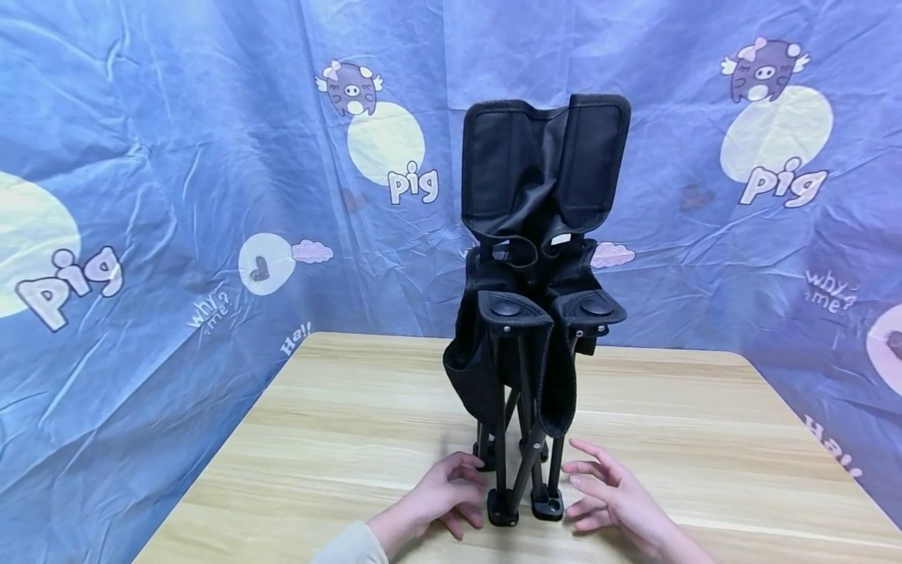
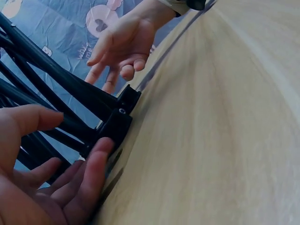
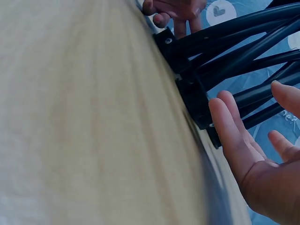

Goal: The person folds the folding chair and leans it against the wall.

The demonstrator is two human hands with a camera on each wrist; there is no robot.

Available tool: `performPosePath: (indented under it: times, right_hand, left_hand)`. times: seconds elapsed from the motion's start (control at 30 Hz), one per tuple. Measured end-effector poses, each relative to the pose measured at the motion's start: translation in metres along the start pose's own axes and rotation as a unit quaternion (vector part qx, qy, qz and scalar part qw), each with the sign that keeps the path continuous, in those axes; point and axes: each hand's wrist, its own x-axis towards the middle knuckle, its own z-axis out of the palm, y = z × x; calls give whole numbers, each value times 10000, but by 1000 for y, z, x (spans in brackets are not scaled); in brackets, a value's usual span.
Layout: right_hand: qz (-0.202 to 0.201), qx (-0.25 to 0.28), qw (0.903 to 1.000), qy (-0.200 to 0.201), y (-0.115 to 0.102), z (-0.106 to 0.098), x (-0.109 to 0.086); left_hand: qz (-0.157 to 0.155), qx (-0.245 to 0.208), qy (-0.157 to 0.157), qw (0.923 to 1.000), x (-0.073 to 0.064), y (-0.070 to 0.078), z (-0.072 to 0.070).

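Note:
A black folding chair (image 1: 517,368) stands upright on the table, its legs drawn close together and its fabric seat and back bunched. To the left of the chair's feet is my left hand (image 1: 447,497), fingers loosely bent and holding nothing. My right hand (image 1: 616,497) is on the other side, its fingers spread near the right foot. In the left wrist view, the left fingers (image 2: 96,164) are close beside a black plastic foot (image 2: 117,122); contact cannot be made out. The right wrist view has the right fingers (image 3: 225,122) near another black foot (image 3: 194,103).
Under the chair is a light wood-grain table (image 1: 338,423) with rounded far corners. Blue fabric (image 1: 211,157) printed with pigs and lettering hangs behind and along both sides of it.

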Motion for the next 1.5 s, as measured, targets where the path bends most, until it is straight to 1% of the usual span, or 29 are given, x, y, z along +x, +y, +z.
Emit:
performPosePath:
  times: [0.1,0.2,0.3,0.4,0.5,0.6,0.73,0.83,1.07,1.3,1.5]
  right_hand:
    - [127,-17,9998,-122,4,1,0]
    - [282,2,9994,-209,7,3,0]
    - [376,75,9990,-230,10,5,1]
    - [410,118,9989,-210,12,7,2]
    - [455,122,9985,-268,13,9,4]
    - [430,165,9983,-365,14,10,5]
    - [332,224,9984,-394,16,11,7]
    - [338,250,9983,-397,18,10,7]
    - [264,442,9968,-605,23,11,9]
    - [330,528,9963,-598,26,10,10]
    - [352,485,9966,-566,24,11,11]
  left_hand:
    - [-237,-94,-335,9991,0,-1,0]
    - [-399,-180,-593,9973,0,-1,1]
    - [-430,-258,-716,9962,0,-2,2]
    - [-363,-398,-776,9955,1,-4,6]
    - [-268,-566,-784,9950,3,-5,10]
    - [-193,-646,-715,9952,5,-7,14]
    - [-153,-636,-596,9961,6,-10,16]
    - [-146,-606,-530,9966,7,-11,18]
    - [-100,-542,-279,9981,8,-14,22]
    - [-36,-505,-301,9983,8,-14,22]
    - [-64,-516,-325,9981,10,-14,22]
